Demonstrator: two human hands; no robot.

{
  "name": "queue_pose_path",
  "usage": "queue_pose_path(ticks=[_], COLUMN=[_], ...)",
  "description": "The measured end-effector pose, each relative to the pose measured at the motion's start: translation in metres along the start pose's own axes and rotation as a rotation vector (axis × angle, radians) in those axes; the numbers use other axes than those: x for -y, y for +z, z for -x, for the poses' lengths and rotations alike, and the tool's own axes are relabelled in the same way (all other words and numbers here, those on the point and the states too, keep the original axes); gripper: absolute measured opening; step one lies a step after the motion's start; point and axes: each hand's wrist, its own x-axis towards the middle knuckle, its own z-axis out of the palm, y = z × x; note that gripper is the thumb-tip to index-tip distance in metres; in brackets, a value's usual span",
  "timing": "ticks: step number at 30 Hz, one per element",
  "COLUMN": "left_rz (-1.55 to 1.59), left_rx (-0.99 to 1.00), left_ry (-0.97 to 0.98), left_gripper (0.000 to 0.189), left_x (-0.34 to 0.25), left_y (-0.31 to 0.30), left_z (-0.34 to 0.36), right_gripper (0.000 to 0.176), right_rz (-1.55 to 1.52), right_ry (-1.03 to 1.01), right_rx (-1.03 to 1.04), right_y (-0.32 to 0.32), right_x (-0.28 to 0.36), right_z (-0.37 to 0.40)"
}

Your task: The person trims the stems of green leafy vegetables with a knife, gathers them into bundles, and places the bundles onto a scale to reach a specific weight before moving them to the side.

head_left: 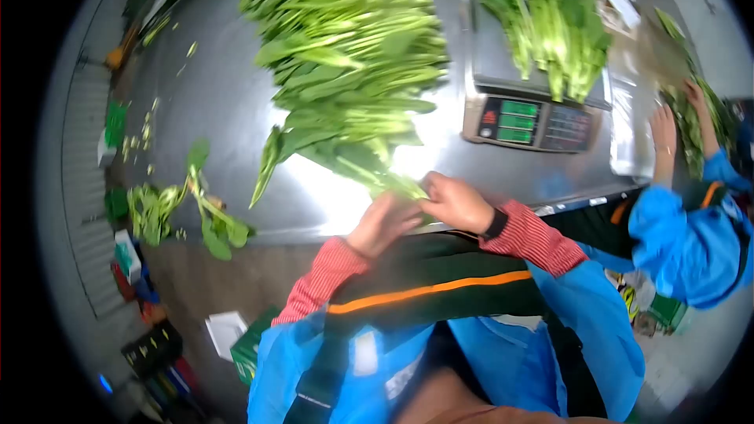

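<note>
At the table's near edge, a leafy green stalk (385,181) lies between my hands, its leaf end toward the pile. My right hand (457,202), with a dark band at the wrist, pinches its stem end. My left hand (384,224) is curled at the same stem from the left, slightly blurred. Just beyond them spreads a large pile of leafy green stalks (353,55), laid side by side in rows. To the right, a bunch of the same greens (561,39) rests on a digital scale (471,122) with lit green displays.
Trimmed leaves (216,228) and small scraps lie at the left of the metal table (228,110). Clear plastic bags (631,133) are right of the scale. At the far right, a co-worker in blue sleeves (675,228) handles greens. Boxes stand on the floor at left.
</note>
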Motion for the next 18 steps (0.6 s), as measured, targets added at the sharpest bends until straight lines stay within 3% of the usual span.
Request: queue_pose_path(ticks=[2,3,4,5,6,7,9,10,11,13,14,18], left_rz=[0.196,0.196,0.193,0.187,0.226,0.179,0.077,0.028,0.002,-0.013,-0.04,-0.036], left_rx=[0.112,0.094,0.08,0.07,-0.127,-0.151,-0.201,-0.108,-0.052,-0.037,-0.059,-0.143], left_ry=[-0.078,-0.064,-0.055,-0.052,-0.087,-0.11,-0.164,-0.141,-0.083,0.01,0.093,0.435], left_gripper=[0.037,0.035,0.033,0.032,0.033,0.033,0.033,0.034,0.032,0.029,0.03,0.028], left_x=[-0.004,-0.002,0.0,0.002,-0.01,-0.014,-0.024,-0.026,-0.034,-0.051,-0.059,-0.072], left_y=[0.001,-0.005,-0.012,-0.017,0.011,0.012,-0.003,-0.015,-0.007,0.007,0.01,-0.007], left_z=[0.0,0.007,0.015,0.02,0.036,0.047,0.076,0.087,0.098,0.123,0.134,0.143], right_gripper=[0.028,0.028,0.032,0.034,0.037,0.039,0.043,0.041,0.039,0.035,0.033,0.035], right_rz=[0.02,0.043,0.136,0.205,0.277,0.346,0.63,0.7,0.77,0.977,0.938,0.788], right_ry=[-0.033,-0.076,-0.186,-0.264,-0.341,-0.418,-0.318,-0.337,-0.355,-0.367,-0.404,-0.357], right_rx=[0.056,0.086,0.251,0.226,0.199,0.171,-0.242,-0.307,-0.374,-0.251,-0.184,-0.205], right_y=[-0.003,-0.004,-0.006,-0.01,-0.018,-0.024,-0.02,-0.016,-0.01,0.007,0.012,-0.039], right_x=[0.038,0.046,0.042,0.04,0.039,0.037,0.027,0.02,0.012,-0.01,-0.017,0.05], right_z=[0.008,0.01,0.01,0.004,-0.008,-0.023,-0.064,-0.085,-0.102,-0.124,-0.127,-0.093])
